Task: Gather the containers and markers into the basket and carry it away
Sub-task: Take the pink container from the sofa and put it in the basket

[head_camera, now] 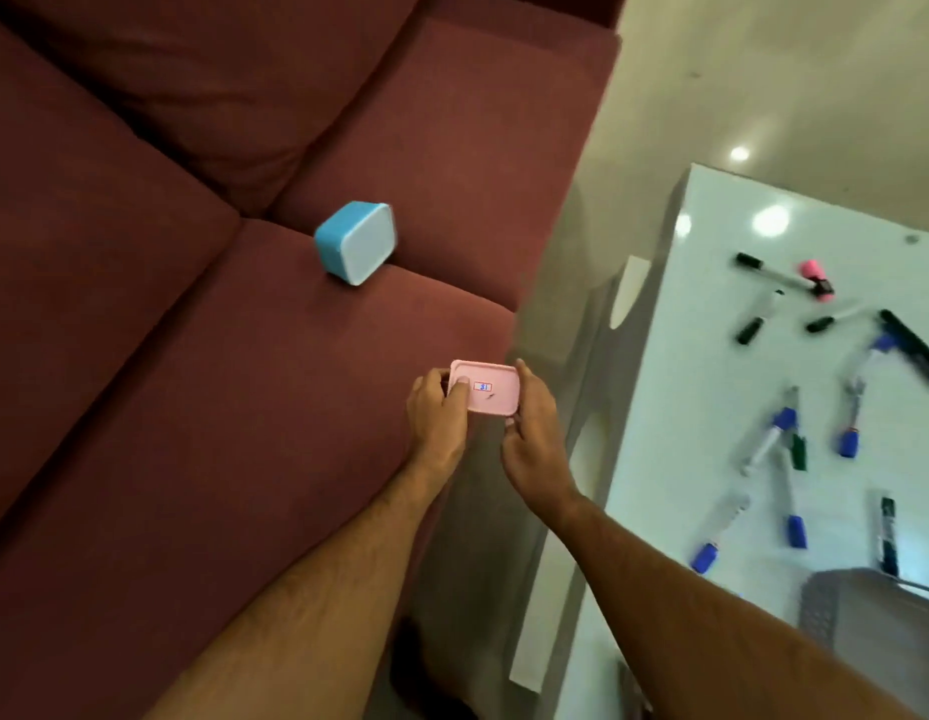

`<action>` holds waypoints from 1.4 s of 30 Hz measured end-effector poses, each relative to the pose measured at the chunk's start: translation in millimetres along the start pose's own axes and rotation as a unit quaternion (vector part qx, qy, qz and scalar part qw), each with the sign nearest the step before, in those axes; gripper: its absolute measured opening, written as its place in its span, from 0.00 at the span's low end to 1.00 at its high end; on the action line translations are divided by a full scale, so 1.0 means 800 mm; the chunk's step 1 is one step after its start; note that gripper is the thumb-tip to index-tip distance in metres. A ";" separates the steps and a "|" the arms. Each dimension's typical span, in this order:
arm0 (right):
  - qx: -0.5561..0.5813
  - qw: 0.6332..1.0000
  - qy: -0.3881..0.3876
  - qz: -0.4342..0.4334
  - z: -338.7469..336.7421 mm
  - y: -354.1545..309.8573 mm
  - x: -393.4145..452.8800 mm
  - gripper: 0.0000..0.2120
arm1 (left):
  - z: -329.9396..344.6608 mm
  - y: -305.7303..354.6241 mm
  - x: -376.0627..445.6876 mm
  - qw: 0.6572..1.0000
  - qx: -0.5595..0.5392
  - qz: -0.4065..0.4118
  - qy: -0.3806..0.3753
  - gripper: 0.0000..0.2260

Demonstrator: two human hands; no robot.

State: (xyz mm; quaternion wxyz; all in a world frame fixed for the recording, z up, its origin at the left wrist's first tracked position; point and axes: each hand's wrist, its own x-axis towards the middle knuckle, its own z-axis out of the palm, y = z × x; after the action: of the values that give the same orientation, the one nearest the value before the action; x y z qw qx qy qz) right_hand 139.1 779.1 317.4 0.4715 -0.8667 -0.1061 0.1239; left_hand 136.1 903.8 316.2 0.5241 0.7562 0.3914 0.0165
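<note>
Small pink plastic lidded container (486, 388): pinched by fingers of left hand (437, 407) and right hand (531, 433) above maroon sofa (192, 356); gathering step, next judged transfer to grey basket (836, 600).

Two bare forearms, sleeveless in view, left hand (437, 414) and right hand (530, 445) ringless

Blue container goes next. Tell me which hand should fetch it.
Left, probably. The blue container lies on the sofa, up-left of both hands; the left hand is nearer than the right hand.
</note>
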 end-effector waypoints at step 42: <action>-0.007 0.934 0.184 0.307 -0.383 0.379 -0.346 0.22 | 0.447 -0.006 -0.477 0.883 0.358 0.128 -0.277 0.13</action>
State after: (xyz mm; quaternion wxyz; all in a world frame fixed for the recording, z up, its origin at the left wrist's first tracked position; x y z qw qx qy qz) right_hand -5.9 292.4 254.2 0.4155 -0.8678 0.2532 0.1007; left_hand 24.5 393.1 298.2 0.2983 0.9095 0.1095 -0.2681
